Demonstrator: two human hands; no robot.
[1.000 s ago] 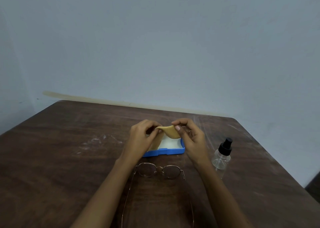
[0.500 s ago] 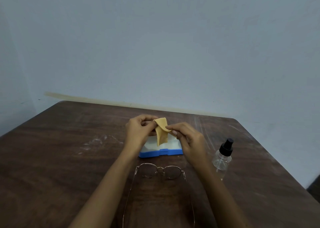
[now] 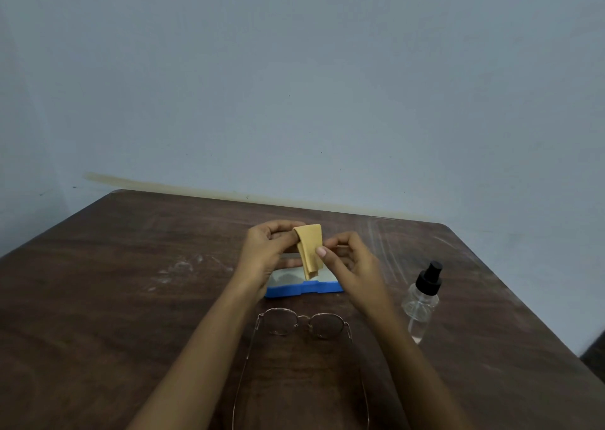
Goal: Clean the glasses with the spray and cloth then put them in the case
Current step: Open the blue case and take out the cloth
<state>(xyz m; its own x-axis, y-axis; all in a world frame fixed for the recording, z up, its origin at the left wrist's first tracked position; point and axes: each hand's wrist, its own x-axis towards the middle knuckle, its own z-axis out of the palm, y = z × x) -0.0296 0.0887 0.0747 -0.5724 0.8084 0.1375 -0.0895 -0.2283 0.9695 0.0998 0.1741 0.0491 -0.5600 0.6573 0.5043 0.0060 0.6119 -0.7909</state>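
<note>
I have the cloth (image 3: 309, 249) held up between both hands. My left hand (image 3: 265, 253) grips its top fold with curled fingers, and my right hand (image 3: 352, 262) pinches its right edge between thumb and fingertips. It hangs as a narrow, folded tan strip over the open blue case (image 3: 304, 289). The glasses (image 3: 302, 325) lie on the table (image 3: 131, 298) just near of the case, between my forearms. Their lens bar runs left to right, and the unfolded arms point back at me. They look thin, round-lensed and wire-framed. The spray bottle (image 3: 420, 302) stands to the right of my right hand, so I judge that hand the nearer one for it
</note>
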